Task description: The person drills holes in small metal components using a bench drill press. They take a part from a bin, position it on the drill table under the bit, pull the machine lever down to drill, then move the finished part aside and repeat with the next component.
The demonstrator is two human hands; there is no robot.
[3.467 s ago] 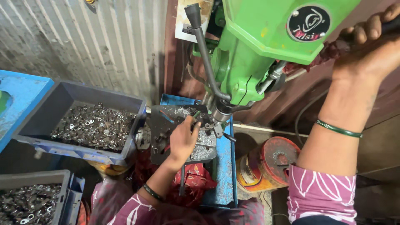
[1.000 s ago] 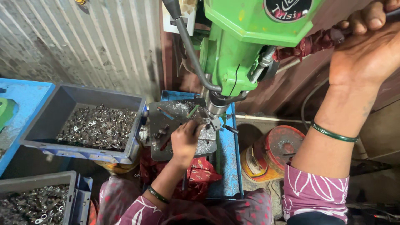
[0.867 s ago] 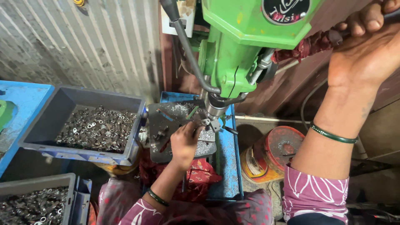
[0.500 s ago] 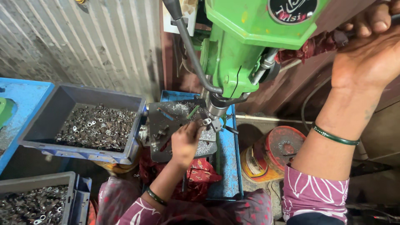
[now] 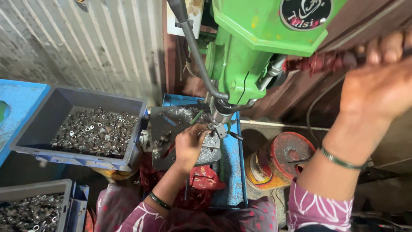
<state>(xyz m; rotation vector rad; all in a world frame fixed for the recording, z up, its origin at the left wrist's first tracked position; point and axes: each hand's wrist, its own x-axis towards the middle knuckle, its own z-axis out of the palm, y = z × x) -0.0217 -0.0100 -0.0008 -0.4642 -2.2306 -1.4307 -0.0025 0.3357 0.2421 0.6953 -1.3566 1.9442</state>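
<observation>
Pinching a small metal part [image 5: 209, 131] under the spindle [image 5: 221, 117] of a green drill press [image 5: 253, 47]: left hand [image 5: 189, 144], fingertips closed on the part, resting on the grey metal plate [image 5: 171, 124] strewn with shavings. Gripping the red-wrapped feed lever [image 5: 319, 63] high at the right: right hand [image 5: 380, 81], clenched round it, green bangle [image 5: 339, 160] at the wrist.

Risks, judged: fingertips just beside the spindle, liable to be nicked or caught were the lever pulled down before withdrawal; part liable to spin or fly if held loosely; shavings liable to cut bare skin; loose sleeve near rotating parts.

Position: part directly under the spindle, touching the left fingertips, well apart from the right hand.

Nearby: grey bin of small metal rings [image 5: 92, 133] left of the plate; second bin [image 5: 32, 210] lower left; rusty orange tin [image 5: 279, 161] to the right; red cloth [image 5: 201, 182] below the plate.
</observation>
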